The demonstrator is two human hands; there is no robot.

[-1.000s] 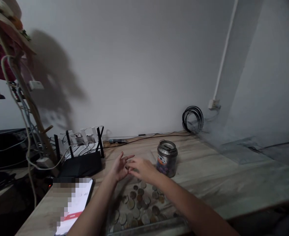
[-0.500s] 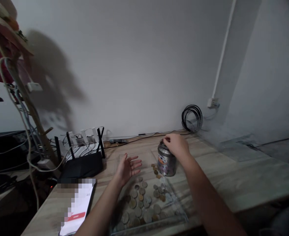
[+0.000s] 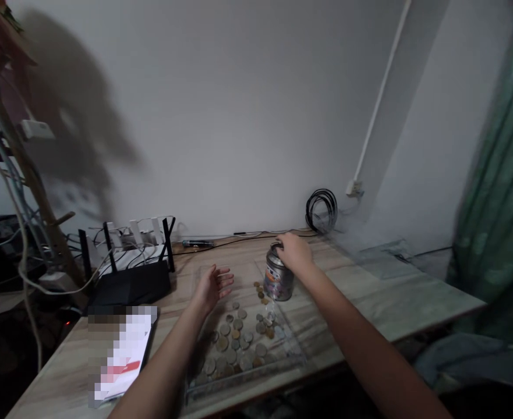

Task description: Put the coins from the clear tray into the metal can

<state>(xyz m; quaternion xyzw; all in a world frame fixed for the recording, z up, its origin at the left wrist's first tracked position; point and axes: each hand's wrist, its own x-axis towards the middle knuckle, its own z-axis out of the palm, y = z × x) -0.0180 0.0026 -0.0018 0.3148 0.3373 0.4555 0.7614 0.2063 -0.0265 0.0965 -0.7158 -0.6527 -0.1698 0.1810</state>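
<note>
My right hand (image 3: 296,254) is over the top of a printed metal can (image 3: 279,280) that stands upright on the table. Its fingers are bent together at the can's lid, and whatever they hold is hidden. To the left, my left hand (image 3: 213,287) hovers with fingers stretched apart, palm facing the can and nothing in it. Below it, many silver and brass coins (image 3: 232,355) lie spread in a clear shallow plastic tray (image 3: 250,379). A few small brass-coloured coins (image 3: 260,294) lie beside the can's base.
A phone (image 3: 127,355) lies at the front left, partly pixelated. Behind it sits a black router (image 3: 129,285) with antennas and tangled cables. A coil of black cable (image 3: 321,210) leans against the wall. A green curtain (image 3: 496,192) hangs at the right.
The view has swung to the right, showing more curtain. My right hand remains at the can's top, its fingers now lower over the lid. My left hand stays spread.
</note>
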